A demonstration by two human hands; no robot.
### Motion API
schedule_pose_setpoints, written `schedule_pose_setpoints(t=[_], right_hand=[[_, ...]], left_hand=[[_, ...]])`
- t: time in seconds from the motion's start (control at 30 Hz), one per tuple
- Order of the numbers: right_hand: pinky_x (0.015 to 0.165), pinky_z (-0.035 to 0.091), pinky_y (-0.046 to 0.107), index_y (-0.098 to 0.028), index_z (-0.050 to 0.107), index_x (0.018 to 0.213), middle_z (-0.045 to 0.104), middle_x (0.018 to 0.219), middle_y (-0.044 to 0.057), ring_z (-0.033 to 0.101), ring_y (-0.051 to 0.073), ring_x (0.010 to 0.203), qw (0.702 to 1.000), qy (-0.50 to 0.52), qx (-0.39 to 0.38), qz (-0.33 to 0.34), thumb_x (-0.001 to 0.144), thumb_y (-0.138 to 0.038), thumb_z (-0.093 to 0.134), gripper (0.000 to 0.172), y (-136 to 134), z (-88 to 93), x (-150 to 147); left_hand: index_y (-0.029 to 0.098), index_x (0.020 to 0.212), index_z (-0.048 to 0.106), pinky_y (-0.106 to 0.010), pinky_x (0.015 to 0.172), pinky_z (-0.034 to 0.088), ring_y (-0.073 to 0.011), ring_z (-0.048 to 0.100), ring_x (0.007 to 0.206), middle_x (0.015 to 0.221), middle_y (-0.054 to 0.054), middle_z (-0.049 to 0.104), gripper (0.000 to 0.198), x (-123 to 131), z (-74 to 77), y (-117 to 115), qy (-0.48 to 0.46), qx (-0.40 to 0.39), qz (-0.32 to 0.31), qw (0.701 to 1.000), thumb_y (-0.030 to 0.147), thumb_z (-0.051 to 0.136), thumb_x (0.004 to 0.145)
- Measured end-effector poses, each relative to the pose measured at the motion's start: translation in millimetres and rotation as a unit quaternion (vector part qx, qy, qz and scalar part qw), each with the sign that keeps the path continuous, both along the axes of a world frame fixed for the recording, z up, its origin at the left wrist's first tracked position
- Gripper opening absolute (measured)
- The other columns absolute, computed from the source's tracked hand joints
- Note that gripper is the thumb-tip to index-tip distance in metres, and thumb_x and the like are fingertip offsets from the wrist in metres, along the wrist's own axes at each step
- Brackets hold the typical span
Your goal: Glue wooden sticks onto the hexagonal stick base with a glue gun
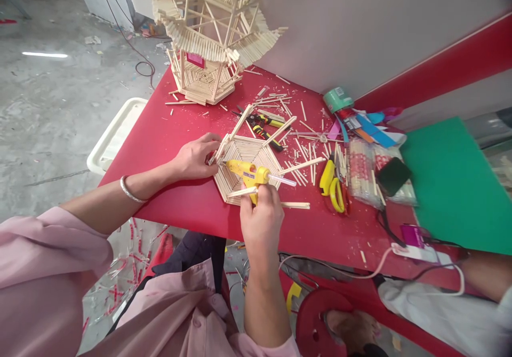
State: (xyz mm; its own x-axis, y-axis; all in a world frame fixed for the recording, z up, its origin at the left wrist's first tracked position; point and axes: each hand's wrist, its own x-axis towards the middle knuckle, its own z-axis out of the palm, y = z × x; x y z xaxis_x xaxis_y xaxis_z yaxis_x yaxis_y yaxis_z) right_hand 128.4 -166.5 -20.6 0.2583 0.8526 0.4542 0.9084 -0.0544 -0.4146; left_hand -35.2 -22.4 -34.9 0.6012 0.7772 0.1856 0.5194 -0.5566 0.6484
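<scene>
My right hand [262, 218] is wrapped round the handle of a yellow hot glue gun [240, 169]. A clear glue stick [282, 179] pokes out of its back end, and its nozzle points left. Beneath the gun lies an eight-sided base of wooden sticks [250, 146], with several sticks [240, 124] slanting up and outward from its corners. At the base's left edge, my left hand [196, 159] is closed with its fingertips on the sticks there, close to the nozzle. Part of the base is hidden by the gun and my right hand.
A pagoda of wooden sticks [212, 32] stands at the back. Cutting pliers [266, 128] and loose sticks [304, 157] lie behind the base. Yellow scissors [333, 186], bagged sticks [362, 170] and a power strip [424, 253] are on the right. Another person's arm [486, 274] shows at far right.
</scene>
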Motion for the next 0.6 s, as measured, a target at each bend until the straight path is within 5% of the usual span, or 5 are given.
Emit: schedule_pose_setpoints(t=[0.6], right_hand=[[0.073, 0.051, 0.034, -0.019, 0.061, 0.1, 0.064, 0.092, 0.008, 0.064, 0.023, 0.087, 1.0, -0.002, -0.004, -0.016, 0.094, -0.021, 0.051, 0.012, 6, -2.3, 0]], left_hand=[[0.018, 0.103, 0.067, -0.026, 0.077, 0.054, -0.0203, 0.067, 0.099, 0.134, -0.008, 0.06, 0.034, 1, 1.4, -1, 0.025, -0.001, 0.006, 1.0, 0.027, 0.057, 0.072]])
